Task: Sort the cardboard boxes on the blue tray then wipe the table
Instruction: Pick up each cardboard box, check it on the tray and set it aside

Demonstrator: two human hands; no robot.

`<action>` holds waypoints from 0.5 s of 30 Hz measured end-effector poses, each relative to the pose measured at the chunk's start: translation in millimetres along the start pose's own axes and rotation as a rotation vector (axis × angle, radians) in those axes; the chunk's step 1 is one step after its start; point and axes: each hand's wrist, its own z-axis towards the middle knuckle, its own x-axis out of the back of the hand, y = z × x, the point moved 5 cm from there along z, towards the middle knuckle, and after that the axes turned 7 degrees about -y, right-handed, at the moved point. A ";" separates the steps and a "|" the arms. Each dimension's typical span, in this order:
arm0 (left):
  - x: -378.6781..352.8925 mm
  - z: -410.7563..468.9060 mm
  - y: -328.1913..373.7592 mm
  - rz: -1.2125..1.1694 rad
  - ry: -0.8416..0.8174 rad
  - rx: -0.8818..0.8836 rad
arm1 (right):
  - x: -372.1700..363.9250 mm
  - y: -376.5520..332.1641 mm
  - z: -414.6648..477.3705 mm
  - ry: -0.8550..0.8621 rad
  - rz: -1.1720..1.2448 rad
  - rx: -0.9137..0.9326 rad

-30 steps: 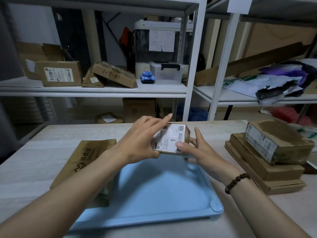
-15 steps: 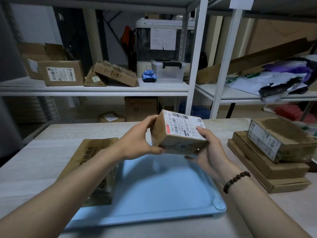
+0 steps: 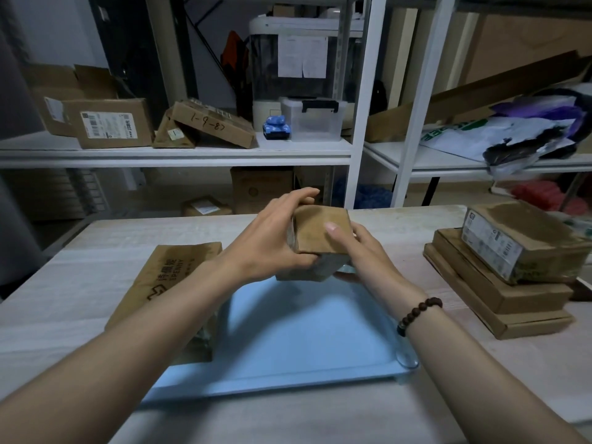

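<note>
- Box [image 3: 322,233] is held in the air between both hands, above the far edge of the tray [image 3: 304,341], with a plain brown face turned up.
- Left hand [image 3: 272,241] is curled round the box's left side, with the fingers over the far top edge and the thumb low on the near side.
- Right hand [image 3: 362,251] is closed on the right side, with one fingertip laid on the upper face and the other fingers underneath; a bracelet [image 3: 419,312] is worn on that wrist.
- Tray is set flat on the table [image 3: 64,283].
- Packet [image 3: 169,274] is laid just left of the tray and is partly hidden by the left forearm.
- Stack [image 3: 499,293] of three boxes is seen at the table's right, apart from the tray, with a labelled one on top.
</note>
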 end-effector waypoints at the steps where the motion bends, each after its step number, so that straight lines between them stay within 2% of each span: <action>1: -0.4 -0.3 0.9 0.006 0.001 -0.009 | -1.9 1.2 -0.1 -0.002 -0.005 0.003; 10: -3.1 -1.6 7.5 -0.016 0.025 -0.055 | -5.5 -3.2 -2.7 0.073 -0.019 0.067; 15: -10.1 -2.4 13.7 0.041 0.001 -0.085 | -4.6 2.0 3.0 0.108 -0.235 0.025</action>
